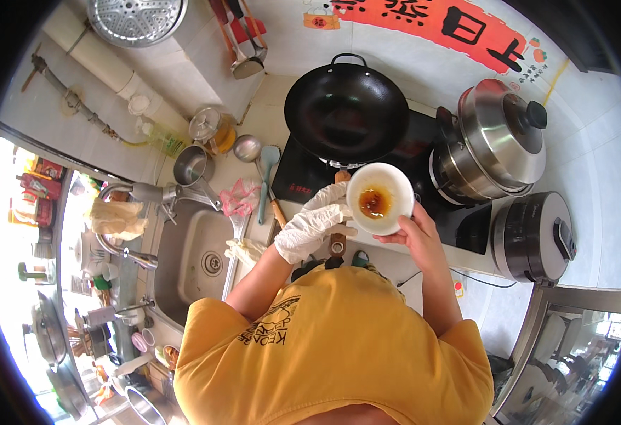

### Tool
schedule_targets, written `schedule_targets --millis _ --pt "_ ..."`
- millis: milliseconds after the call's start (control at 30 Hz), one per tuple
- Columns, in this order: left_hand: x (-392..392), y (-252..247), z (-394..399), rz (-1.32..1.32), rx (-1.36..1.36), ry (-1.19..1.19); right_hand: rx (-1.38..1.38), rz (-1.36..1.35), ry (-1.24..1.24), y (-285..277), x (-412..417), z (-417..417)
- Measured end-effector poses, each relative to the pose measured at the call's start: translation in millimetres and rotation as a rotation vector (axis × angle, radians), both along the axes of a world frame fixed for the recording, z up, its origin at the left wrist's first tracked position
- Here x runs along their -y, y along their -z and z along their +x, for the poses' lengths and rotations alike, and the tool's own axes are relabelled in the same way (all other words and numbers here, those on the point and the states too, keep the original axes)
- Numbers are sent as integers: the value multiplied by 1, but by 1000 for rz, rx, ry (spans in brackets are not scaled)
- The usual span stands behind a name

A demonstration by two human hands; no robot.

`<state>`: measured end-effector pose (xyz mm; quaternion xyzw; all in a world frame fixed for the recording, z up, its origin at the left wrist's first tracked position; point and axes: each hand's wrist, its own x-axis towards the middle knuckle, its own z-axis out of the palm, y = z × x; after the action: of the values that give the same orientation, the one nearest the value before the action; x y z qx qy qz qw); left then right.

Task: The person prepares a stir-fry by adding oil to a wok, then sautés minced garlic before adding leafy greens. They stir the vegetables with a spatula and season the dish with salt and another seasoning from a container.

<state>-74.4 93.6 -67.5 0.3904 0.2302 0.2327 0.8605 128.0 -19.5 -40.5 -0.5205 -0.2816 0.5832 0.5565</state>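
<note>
A white bowl (390, 183) with a little dark brown and yellowish liquid at its bottom is in front of me, over the hob's near edge. Bare, my right hand (414, 234) grips its lower right rim, thumb on top. My left hand (318, 220), in a whitish disposable glove, is at the bowl's left side; its fingertips reach the bowl's edge, and whether they grip it I cannot tell. Beyond the bowl a black wok (347, 114) sits on the black hob (300, 172), its wooden handle (338, 239) pointing towards me and partly hidden by the gloved hand and bowl.
Right of the wok stand a steel steamer pot (496, 143) and a rice cooker (533, 239). To the left are a sink (199, 260), a small saucepan (191, 164), a ladle (247, 148), a blue-green spatula (269, 155), a pink-white cloth (240, 196) and a glass jug (215, 133).
</note>
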Motion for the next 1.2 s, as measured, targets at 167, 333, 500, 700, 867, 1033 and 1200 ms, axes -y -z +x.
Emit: schedule_targets --millis 167,333,500,700,867,1033,1200 --pt "-7 1 -18 -36 133 -66 7 51 -178 -1 -26 -19" --pt "-27 -2 -24 83 97 -312 -49 160 -131 10 -38 -22" --pt "-101 -15 -2 299 37 -383 -201 155 7 37 -20 2" --pt "-186 -15 35 685 -367 -401 -261 89 176 53 10 23" --pt "-213 -37 61 1053 -705 -280 -290 19 294 63 25 32" --pt "-218 -56 75 1311 -639 -110 -339 31 351 73 36 40" --pt "-212 -73 75 1507 -659 -52 -344 40 382 80 39 47"
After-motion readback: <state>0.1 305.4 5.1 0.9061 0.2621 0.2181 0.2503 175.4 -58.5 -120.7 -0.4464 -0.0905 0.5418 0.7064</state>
